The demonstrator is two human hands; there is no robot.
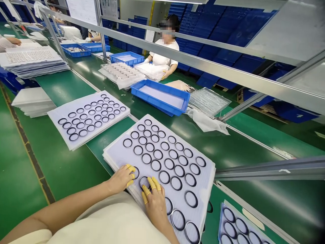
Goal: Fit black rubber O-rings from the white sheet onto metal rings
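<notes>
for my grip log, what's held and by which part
The left hand is at one ring's rim, the right hand at another ring's rim; whether either is gripped cannot be told.

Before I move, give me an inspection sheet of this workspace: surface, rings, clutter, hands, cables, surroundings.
Surface: green bench, glossy, bearing sheet stacks.
Rings: dark rings in uneven rows on the near stack; more on the left stack.
Clutter: blue tray and crumpled sheet beyond the near stack.
Hands: both wear yellow finger covers; left hand at one ring, right hand at another; grip unclear.
Cables: nothing seen.
Surroundings: metal frame above the bench; a person across it; blue stacks behind.
</notes>
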